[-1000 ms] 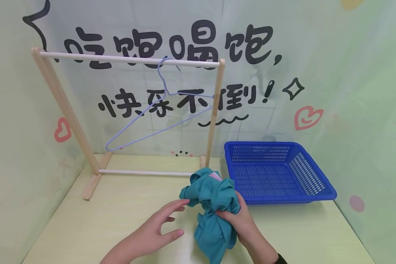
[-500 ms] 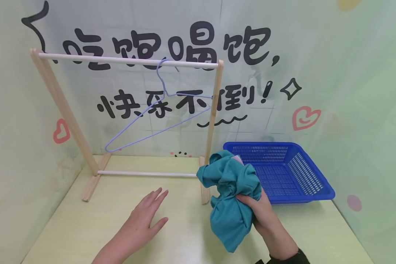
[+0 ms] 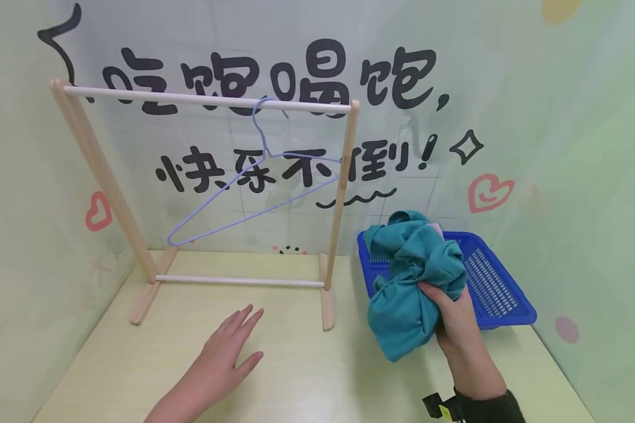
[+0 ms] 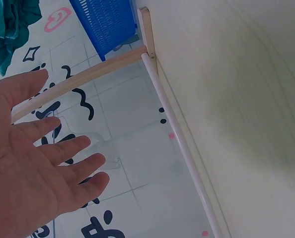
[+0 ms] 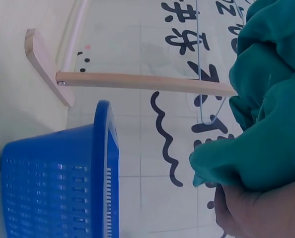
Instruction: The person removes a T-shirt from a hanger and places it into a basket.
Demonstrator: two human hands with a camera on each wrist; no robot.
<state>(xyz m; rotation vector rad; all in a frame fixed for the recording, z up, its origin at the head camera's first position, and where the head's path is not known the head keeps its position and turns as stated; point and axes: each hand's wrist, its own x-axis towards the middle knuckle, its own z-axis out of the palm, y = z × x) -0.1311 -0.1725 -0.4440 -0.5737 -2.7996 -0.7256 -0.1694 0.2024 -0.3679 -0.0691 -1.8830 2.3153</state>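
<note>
A bunched teal cloth [image 3: 410,282] with a small pinkish patch at its top is gripped by my right hand [image 3: 457,320]. The cloth hangs in front of the blue basket [image 3: 500,288] and hides much of its left side. In the right wrist view the teal cloth [image 5: 271,124] fills the right edge, above the basket's rim. My left hand [image 3: 222,352] hovers over the table with fingers spread and holds nothing. The left wrist view shows that palm [image 4: 33,168] bare. A thin periwinkle hanger [image 3: 264,155] hangs from the rack's top rail.
A wooden rack [image 3: 103,182] with white rails [image 3: 206,98] stands at the back left of the pale table [image 3: 296,376]. Its right foot [image 3: 328,308] lies between my left hand and the basket. Printed walls [image 3: 587,205] close in the back and both sides.
My right hand has carried the teal cloth right and up, from beside the basket to in front of it. My left hand has drawn back to the left, away from the cloth.
</note>
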